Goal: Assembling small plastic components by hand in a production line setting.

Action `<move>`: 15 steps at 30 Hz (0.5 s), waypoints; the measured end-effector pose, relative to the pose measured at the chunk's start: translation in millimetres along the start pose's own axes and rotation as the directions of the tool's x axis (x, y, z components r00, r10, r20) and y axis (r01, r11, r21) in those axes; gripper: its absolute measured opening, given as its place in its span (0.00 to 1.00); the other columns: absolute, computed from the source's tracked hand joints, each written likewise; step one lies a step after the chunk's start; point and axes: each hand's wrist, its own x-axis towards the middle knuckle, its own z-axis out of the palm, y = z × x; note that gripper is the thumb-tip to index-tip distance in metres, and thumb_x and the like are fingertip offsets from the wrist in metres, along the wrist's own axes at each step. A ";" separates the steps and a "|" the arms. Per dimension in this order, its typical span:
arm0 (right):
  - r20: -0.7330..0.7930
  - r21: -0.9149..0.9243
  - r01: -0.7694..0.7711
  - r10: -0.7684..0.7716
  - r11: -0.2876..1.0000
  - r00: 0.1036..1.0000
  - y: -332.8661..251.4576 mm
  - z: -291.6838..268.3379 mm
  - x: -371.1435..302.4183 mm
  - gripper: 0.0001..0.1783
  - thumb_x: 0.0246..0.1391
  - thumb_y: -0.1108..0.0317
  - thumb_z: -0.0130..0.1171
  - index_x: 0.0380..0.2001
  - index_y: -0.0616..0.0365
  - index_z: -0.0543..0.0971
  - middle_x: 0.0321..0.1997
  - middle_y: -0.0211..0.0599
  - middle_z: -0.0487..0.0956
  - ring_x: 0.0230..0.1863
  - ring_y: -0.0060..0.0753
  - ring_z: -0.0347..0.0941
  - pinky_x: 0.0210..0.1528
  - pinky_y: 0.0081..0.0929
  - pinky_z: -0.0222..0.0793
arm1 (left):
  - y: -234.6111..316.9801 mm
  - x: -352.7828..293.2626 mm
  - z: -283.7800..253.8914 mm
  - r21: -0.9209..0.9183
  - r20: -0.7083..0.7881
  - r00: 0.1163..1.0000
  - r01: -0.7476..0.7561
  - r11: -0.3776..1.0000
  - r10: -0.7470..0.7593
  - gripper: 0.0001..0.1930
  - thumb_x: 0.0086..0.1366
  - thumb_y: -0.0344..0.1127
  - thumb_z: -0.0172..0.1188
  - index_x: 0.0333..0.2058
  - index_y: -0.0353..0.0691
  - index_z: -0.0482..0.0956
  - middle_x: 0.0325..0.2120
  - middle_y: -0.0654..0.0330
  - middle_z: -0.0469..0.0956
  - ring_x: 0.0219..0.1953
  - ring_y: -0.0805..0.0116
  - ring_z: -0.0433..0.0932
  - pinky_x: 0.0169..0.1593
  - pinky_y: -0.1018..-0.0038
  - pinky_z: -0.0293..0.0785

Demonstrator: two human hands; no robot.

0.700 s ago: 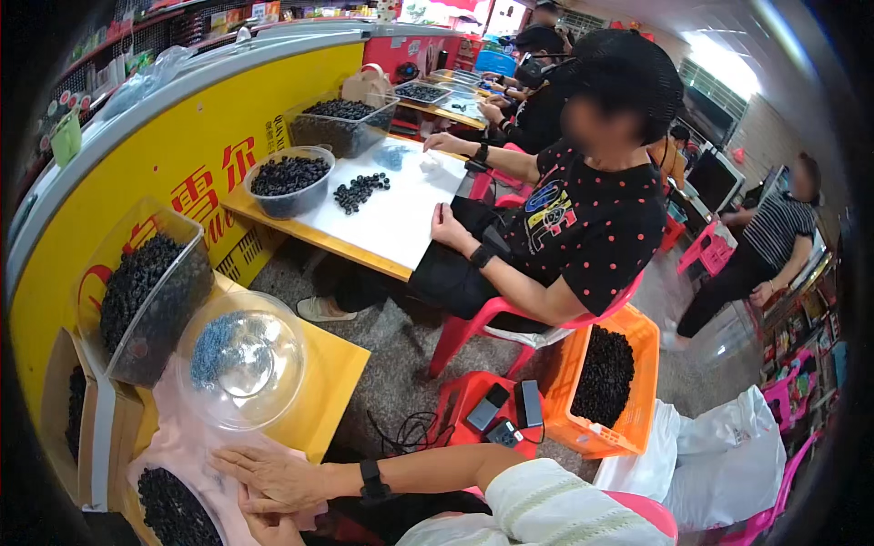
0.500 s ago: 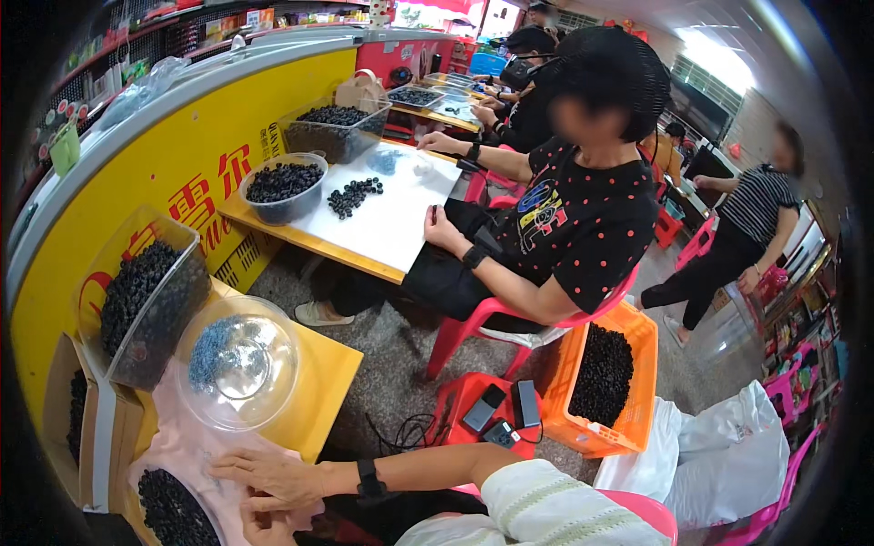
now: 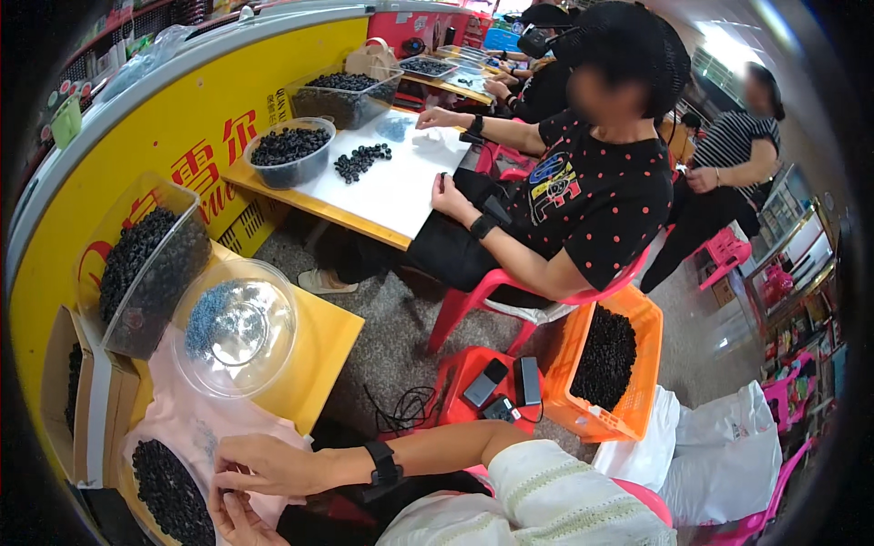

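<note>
My right hand (image 3: 266, 464), with a black band on the wrist, lies fingers bent on a pink cloth (image 3: 182, 423) at the lower left. My left hand (image 3: 235, 522) shows only partly at the bottom edge and its fingers meet the right hand's fingertips. What sits between the fingers is hidden. Just left of both hands lies a heap of small black pieces (image 3: 168, 491) on the cloth. A clear round bowl (image 3: 235, 328) holding bluish pieces stands beyond the hands on my yellow table (image 3: 314, 350).
A clear bin of black pieces (image 3: 146, 268) and a cardboard box (image 3: 86, 409) stand at the left. Across the aisle a seated person in a dotted black shirt (image 3: 592, 196) works at a white-topped table (image 3: 391, 182). An orange crate of black pieces (image 3: 605, 359) and a red stool with phones (image 3: 482, 382) stand on the floor.
My hands stay together on the pink cloth. The seated person's far hand has reached out onto the white tabletop. The view has shifted slightly.
</note>
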 end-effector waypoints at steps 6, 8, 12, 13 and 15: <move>0.061 -0.304 0.208 -0.199 0.929 0.978 9.5 6.0 1.6 0.11 0.58 0.63 0.55 0.30 0.60 0.72 0.33 0.39 0.70 0.37 0.41 0.70 0.35 0.33 0.68 | 0.3 1.9 4.4 -0.082 -0.111 0.988 0.098 0.992 -0.107 0.22 0.70 0.37 0.54 0.56 0.26 0.66 0.52 0.47 0.70 0.51 0.60 0.74 0.57 0.71 0.69; 0.108 -0.376 0.245 -0.221 0.894 0.969 10.7 4.4 4.4 0.10 0.57 0.62 0.55 0.31 0.59 0.73 0.34 0.37 0.70 0.38 0.39 0.69 0.35 0.32 0.68 | -14.6 11.2 -6.9 -0.081 -0.104 0.991 0.076 0.994 -0.084 0.21 0.68 0.35 0.56 0.55 0.29 0.68 0.49 0.51 0.72 0.49 0.64 0.74 0.56 0.72 0.70; 0.244 -0.551 0.444 -0.373 0.706 0.895 5.5 5.2 13.0 0.09 0.55 0.63 0.54 0.30 0.57 0.74 0.34 0.35 0.70 0.38 0.38 0.69 0.36 0.31 0.69 | -39.2 22.4 -33.6 -0.009 -0.096 0.995 0.037 0.999 -0.038 0.12 0.66 0.28 0.56 0.47 0.35 0.75 0.40 0.60 0.77 0.40 0.71 0.74 0.47 0.76 0.72; 0.227 -0.467 0.390 -0.319 0.794 0.920 3.1 0.5 16.2 0.07 0.53 0.64 0.55 0.30 0.56 0.75 0.34 0.34 0.70 0.38 0.37 0.70 0.36 0.31 0.69 | -26.1 19.0 -30.2 0.070 -0.110 0.993 0.055 0.996 -0.047 0.11 0.66 0.27 0.55 0.46 0.34 0.75 0.39 0.60 0.77 0.38 0.72 0.74 0.44 0.76 0.72; 0.311 -0.413 0.420 -0.309 0.808 0.899 2.3 -7.9 19.0 0.06 0.52 0.66 0.55 0.30 0.56 0.75 0.34 0.38 0.72 0.40 0.41 0.72 0.36 0.33 0.69 | -15.8 13.9 -12.9 0.044 -0.229 0.973 0.033 0.998 -0.022 0.14 0.61 0.20 0.56 0.46 0.30 0.75 0.34 0.58 0.78 0.34 0.71 0.76 0.41 0.76 0.74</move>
